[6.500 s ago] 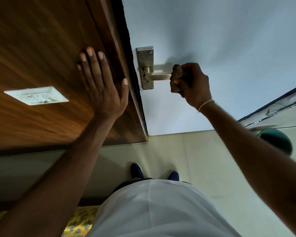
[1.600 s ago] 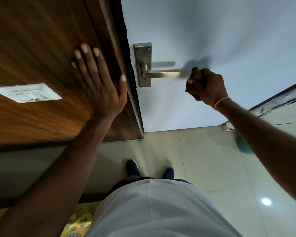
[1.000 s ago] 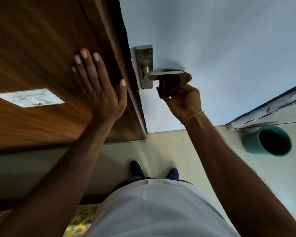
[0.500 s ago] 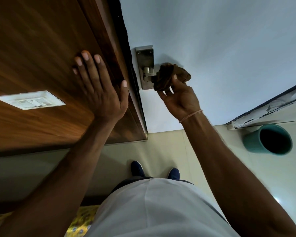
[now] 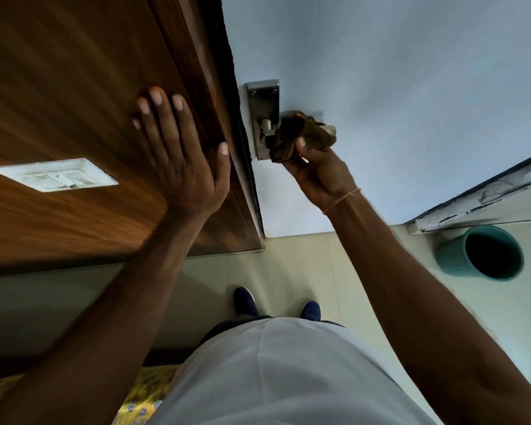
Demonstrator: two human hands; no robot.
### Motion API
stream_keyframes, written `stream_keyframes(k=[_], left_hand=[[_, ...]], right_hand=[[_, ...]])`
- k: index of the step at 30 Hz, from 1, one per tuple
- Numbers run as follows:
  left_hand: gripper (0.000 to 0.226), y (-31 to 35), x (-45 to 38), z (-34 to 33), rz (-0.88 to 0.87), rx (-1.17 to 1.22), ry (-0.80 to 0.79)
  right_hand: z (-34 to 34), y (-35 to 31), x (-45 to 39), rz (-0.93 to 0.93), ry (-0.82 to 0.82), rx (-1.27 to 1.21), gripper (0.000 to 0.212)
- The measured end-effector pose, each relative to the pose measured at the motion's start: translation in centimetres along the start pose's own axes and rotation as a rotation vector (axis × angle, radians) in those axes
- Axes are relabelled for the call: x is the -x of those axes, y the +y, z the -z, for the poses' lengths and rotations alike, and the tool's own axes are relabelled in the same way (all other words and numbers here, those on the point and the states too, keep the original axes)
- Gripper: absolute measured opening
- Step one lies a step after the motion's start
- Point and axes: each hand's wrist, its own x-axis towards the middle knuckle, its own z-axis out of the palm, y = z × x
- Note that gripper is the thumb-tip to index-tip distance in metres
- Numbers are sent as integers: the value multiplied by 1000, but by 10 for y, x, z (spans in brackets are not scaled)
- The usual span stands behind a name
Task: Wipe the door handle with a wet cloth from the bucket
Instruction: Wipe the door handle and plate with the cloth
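Note:
A steel lever door handle [image 5: 265,124] on a tall backplate sits on the pale blue door [image 5: 396,87]. A brown cloth [image 5: 292,134] is wrapped around the lever, hiding most of it; only the lever's tip shows at the right. My right hand [image 5: 319,170] grips the cloth from below, thumb pressed on it. My left hand [image 5: 181,157] lies flat, fingers spread, on the brown wooden panel [image 5: 74,102] beside the door edge. A teal bucket [image 5: 485,253] stands on the floor at the right.
A white switch plate [image 5: 56,174] is set in the wooden panel at the left. The cream tiled floor [image 5: 304,265] lies below, with my dark blue shoes [image 5: 246,302] on it. A door frame edge [image 5: 478,191] runs at the right above the bucket.
My right hand came back from the right of the lever, went under it and wrapped the cloth around it, now near the backplate. My left hand stayed flat on the panel.

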Motion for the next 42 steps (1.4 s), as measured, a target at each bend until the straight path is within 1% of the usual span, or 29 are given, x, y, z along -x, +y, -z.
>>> stream_keyframes(k=[2,4,6,8,10,11,13,15,17,18,20,21,23,25,26,27,28,29,30,31,34,38,40,42], left_hand=[[79,-1,0,1,-2,-3,-1],[79,-1,-1,1,-1,-2,4],[79,0,-1,0,3,-2,4],[80,2,0,0,12,-6,-2],[81,4,0,-1,18,-15,-5],[81,4,0,-1,20,-16,-3],[82,5,-1,-2,25,-16,3],[82,6,-1,-2,25,-17,2],[82,5,-1,-2,25,-17,3],[83,5,-1,-1,25,-18,4],[83,4,-1,-2,27,-13,7],[83,4,-1,-2,27,-11,10],[82,4,-1,-2,27,-9,14],[82,3,-1,-2,25,-13,18],[83,3,-1,-2,22,-14,18],[83,2,-1,-1,20,-14,16],[83,2,0,-1,18,-14,14],[83,2,0,-1,16,-16,15],[83,2,-1,-2,15,-17,17],[83,2,-1,-2,14,-17,21],[80,1,0,-3,15,-15,24],[78,0,0,-2,5,-15,28],[78,-1,0,-2,4,-13,23],[79,0,0,-3,9,-15,20]], right_hand=[[10,-13,3,34,5,68,37],[18,-26,3,83,19,199,47],[26,-35,1,108,11,360,53],[27,-48,5,159,60,567,53],[21,-60,11,285,68,817,47],[16,-63,11,369,51,950,43],[4,-63,12,509,70,1191,34],[-4,-55,14,620,144,1422,37],[-4,-46,18,815,208,1653,39],[-3,-42,20,914,218,1680,37],[0,-38,24,1059,190,1622,32],[2,-37,25,1092,185,1575,32],[4,-35,26,1101,211,1504,33],[2,-29,28,1104,262,1486,33],[-2,-27,30,1141,266,1500,29],[-8,-24,32,1191,241,1520,22],[-16,-20,35,1247,201,1536,23],[-24,-15,38,1292,144,1554,30],[-32,-9,40,1317,91,1583,33],[-38,-1,41,1328,57,1624,31],[-44,21,28,1294,35,1731,26],[-55,28,1,1364,-42,1773,34],[-52,25,-5,1420,-82,1785,29],[-35,18,-7,1503,-123,1802,19]])
